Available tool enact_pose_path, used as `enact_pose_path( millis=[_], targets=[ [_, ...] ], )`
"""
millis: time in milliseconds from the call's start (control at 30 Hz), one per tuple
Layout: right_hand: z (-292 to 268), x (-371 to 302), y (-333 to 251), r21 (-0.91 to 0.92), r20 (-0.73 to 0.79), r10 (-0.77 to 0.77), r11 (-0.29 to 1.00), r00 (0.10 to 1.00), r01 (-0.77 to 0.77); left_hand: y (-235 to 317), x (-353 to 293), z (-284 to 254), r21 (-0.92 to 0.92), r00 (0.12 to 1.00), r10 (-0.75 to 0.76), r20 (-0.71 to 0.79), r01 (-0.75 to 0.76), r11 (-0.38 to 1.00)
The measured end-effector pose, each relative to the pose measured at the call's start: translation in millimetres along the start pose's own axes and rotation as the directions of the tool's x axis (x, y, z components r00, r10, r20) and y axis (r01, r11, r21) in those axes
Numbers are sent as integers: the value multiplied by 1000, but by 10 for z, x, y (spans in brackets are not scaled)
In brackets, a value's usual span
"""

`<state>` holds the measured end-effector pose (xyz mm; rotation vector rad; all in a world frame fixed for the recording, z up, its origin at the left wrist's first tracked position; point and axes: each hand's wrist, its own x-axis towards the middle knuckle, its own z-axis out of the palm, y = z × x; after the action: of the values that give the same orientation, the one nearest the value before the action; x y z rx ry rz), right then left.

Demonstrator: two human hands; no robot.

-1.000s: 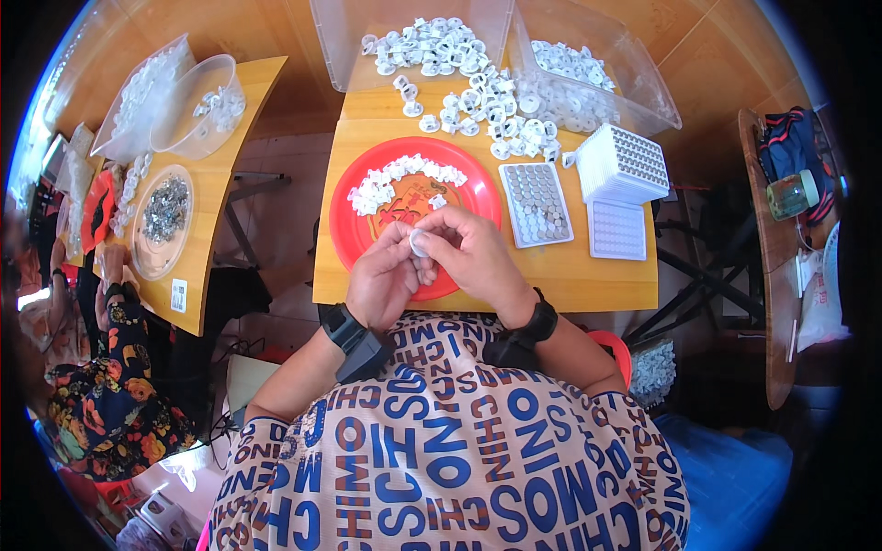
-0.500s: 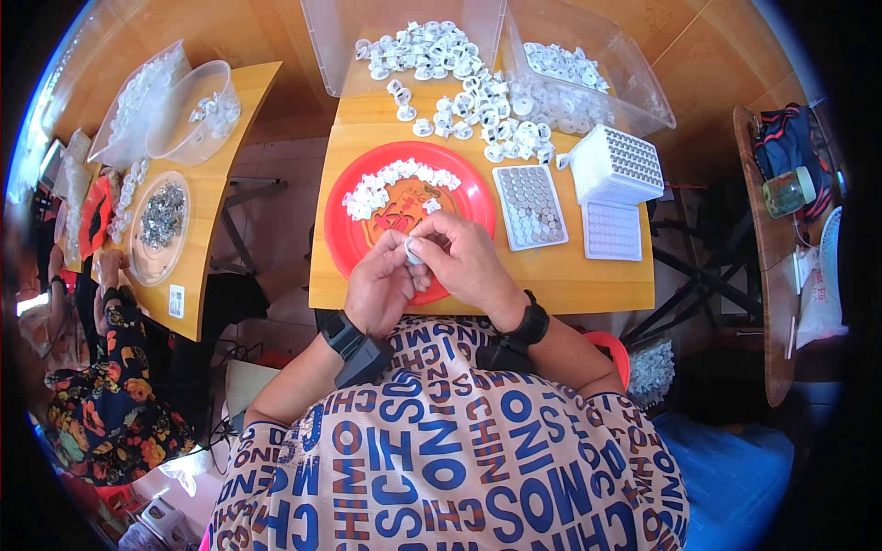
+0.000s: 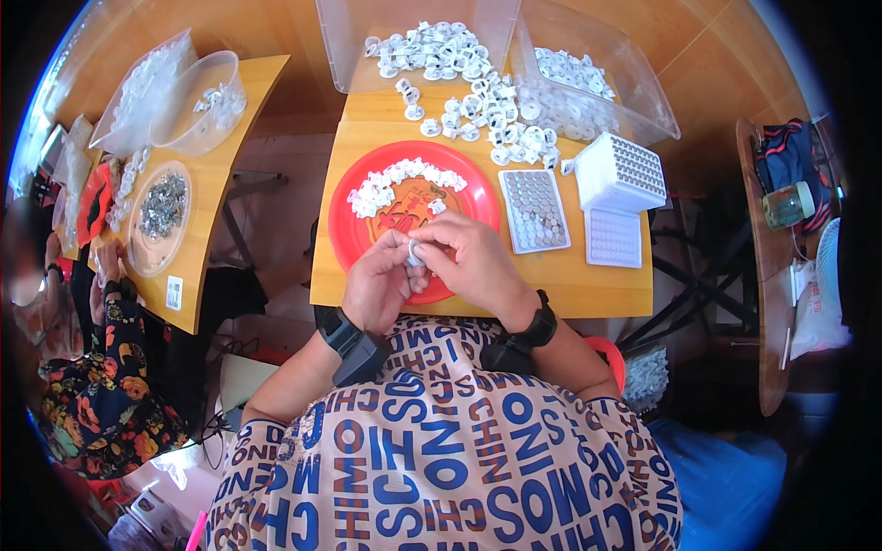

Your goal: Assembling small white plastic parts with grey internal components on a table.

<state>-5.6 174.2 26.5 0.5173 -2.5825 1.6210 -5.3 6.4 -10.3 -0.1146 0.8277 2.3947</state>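
Observation:
Over the near rim of a red round tray [image 3: 347,243], my two hands meet around one small round white plastic part [image 3: 415,252]. My left hand [image 3: 378,280] is closed and pinches it from the left. From the other side, the fingers of my right hand [image 3: 469,262] press against the same part. Its detail is mostly covered by the fingers. Several small white plastic pieces [image 3: 377,193] lie along the far side of the tray, and a single white piece [image 3: 436,208] sits nearer my right hand.
Right of the tray are a tray of round metal discs [image 3: 535,211] and stacked white trays [image 3: 625,174]. White round parts [image 3: 478,106] spread across the back before clear bins [image 3: 634,87]. At the left table [image 3: 211,184], another person's hand [image 3: 112,262] is beside a dish of metal pieces [image 3: 165,211].
The view has shifted slightly. Both hands stay together on the white part, with only a small change in finger position.

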Motion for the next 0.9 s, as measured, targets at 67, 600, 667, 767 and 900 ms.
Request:
enact_pose_path(
  millis=[67,600,667,767,900],
  targets=[
    [-37,19,-46,-48,13,-19,999,1000,20,5,-3,-18,10,1000,-18,-13,18,1000],
    [-30,67,-137,-268,15,-104,958,994,104,16,-13,31,194,999,20,-47,-10,981],
    [-29,64,-131,-242,6,-108,964,994,106,27,-22,78,207,998,11,-67,3,978],
    [-30,56,-128,-214,-10,-113,971,994,108,40,-29,143,232,990,11,-142,23,972],
    [11,47,-95,-145,-78,-68,988,995,56,48,-12,150,175,987,38,-155,-10,985]
  ],
)
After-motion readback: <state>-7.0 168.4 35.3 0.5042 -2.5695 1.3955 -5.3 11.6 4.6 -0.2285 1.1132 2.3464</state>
